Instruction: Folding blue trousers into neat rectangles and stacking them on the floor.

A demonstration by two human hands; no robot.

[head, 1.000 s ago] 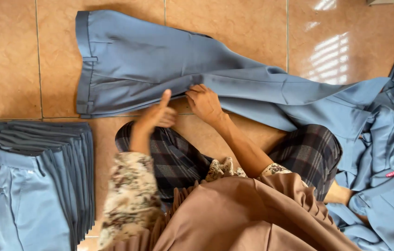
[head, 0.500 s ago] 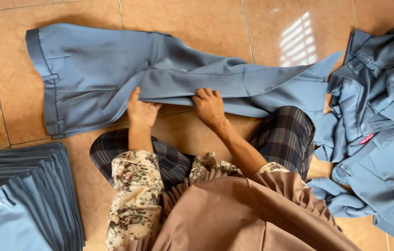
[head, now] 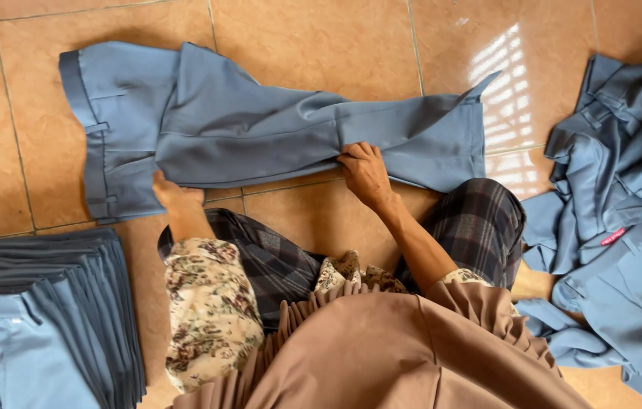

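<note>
Pressing flat with right hand (head: 365, 170) on grey-blue cotton trousers (head: 260, 129) — left hand (head: 173, 193) pinching folded edge; smooth leg seams.

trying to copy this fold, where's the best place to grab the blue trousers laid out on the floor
Judging by how they lie, take the blue trousers at the two ends of the near edge. The waistband end is at the left, where the left hand sits, and the leg is near the hem at the right, where the right hand presses. Come from the near side: they lie flat, lengthwise across the tiled floor.
</note>
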